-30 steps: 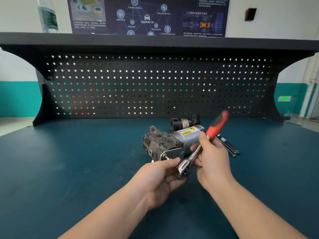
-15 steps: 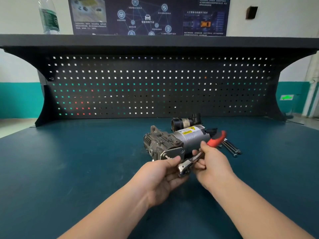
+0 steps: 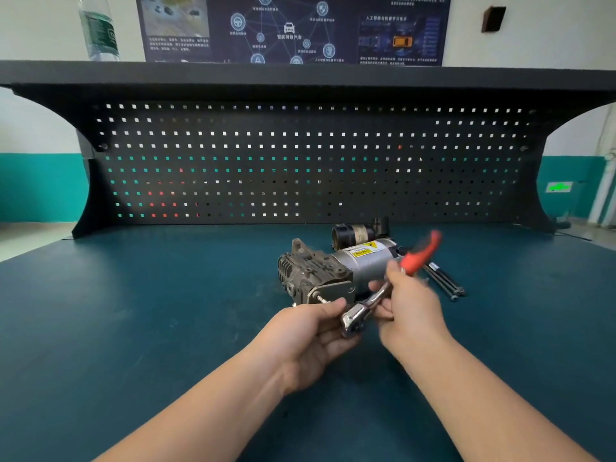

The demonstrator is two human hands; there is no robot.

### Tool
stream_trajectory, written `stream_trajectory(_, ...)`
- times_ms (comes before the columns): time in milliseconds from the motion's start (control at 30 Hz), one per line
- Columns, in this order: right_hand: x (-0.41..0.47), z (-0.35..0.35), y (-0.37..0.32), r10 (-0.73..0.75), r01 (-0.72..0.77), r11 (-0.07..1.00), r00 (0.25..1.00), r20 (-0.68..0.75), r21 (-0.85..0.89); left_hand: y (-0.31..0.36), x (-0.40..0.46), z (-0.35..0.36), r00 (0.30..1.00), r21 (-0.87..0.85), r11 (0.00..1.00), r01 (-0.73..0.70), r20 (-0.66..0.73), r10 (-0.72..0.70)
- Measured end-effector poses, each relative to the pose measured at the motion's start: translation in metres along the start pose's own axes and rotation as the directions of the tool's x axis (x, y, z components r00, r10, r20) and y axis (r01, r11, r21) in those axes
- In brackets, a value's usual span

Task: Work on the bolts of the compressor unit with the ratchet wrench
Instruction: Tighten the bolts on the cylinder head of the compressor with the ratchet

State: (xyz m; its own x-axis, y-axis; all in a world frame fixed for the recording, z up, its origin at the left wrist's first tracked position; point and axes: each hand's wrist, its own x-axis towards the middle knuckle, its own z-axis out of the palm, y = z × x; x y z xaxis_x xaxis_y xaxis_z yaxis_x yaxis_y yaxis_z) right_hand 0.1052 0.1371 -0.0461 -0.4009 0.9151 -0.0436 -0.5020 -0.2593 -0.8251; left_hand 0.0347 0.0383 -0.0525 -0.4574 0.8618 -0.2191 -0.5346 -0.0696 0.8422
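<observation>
Pretty clearly a workshop or auto training room. Teal-topped workbench (image 3: 133,328) with a black pegboard (image 3: 300,161) standing at its back edge, a shelf (image 3: 300,73) over that, and a car-tech poster (image 3: 293,28) on the wall above the shelf.

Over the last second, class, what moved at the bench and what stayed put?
The right hand swung the ratchet wrench handle down toward the bench, then partway back up. The left hand kept gripping the wrench head, and the compressor unit and loose bolts stayed where they lay.
</observation>
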Motion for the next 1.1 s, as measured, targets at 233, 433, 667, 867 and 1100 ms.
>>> stream_trajectory(233,-0.019,0.004,-0.005,-0.493,0.658,0.720,0.707,0.507,-0.219,-0.002,-0.001,0.001,1.000,-0.003,1.000,-0.027,-0.010,0.027)
stream_trajectory(433,-0.031,0.008,0.011,-0.591,0.881,0.389,0.462,0.661,-0.268,-0.001,-0.003,-0.004,0.999,0.060,0.998,-0.033,0.026,0.031)
stream_trajectory(667,0.000,0.003,0.002,0.050,-0.051,0.997,0.999,0.009,0.065,0.000,0.002,-0.002,0.999,-0.012,1.000,-0.026,-0.028,0.025)
stream_trajectory(867,-0.018,0.002,-0.004,-0.494,0.845,0.491,0.473,0.730,-0.215,-0.002,0.000,0.001,0.997,0.077,0.994,-0.083,0.002,0.083)
stream_trajectory(1100,0.004,0.002,-0.004,-0.207,0.232,0.944,0.970,0.125,-0.234,0.001,-0.001,0.000,0.997,0.043,0.997,-0.061,-0.049,0.063)
